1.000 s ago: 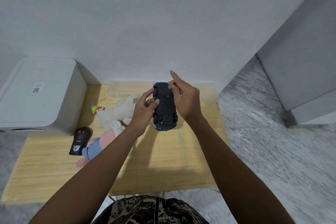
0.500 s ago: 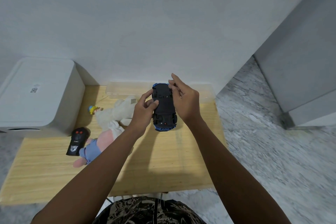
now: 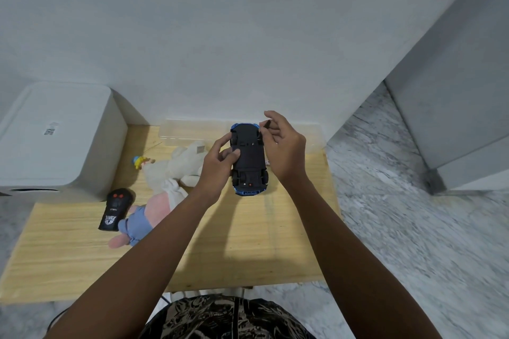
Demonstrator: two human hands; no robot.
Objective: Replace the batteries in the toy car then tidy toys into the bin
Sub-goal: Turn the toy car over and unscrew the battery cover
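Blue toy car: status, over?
Left hand grips blue toy car, black underside up, above wooden table. Right hand pinches small dark piece at its side. Clear plastic bin unobstructed.

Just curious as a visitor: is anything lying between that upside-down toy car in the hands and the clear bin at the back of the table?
Nothing visible does. The toy car is held in the air by the left hand, right in front of the clear bin. The plush toys and the remote lie off to the left on the table.
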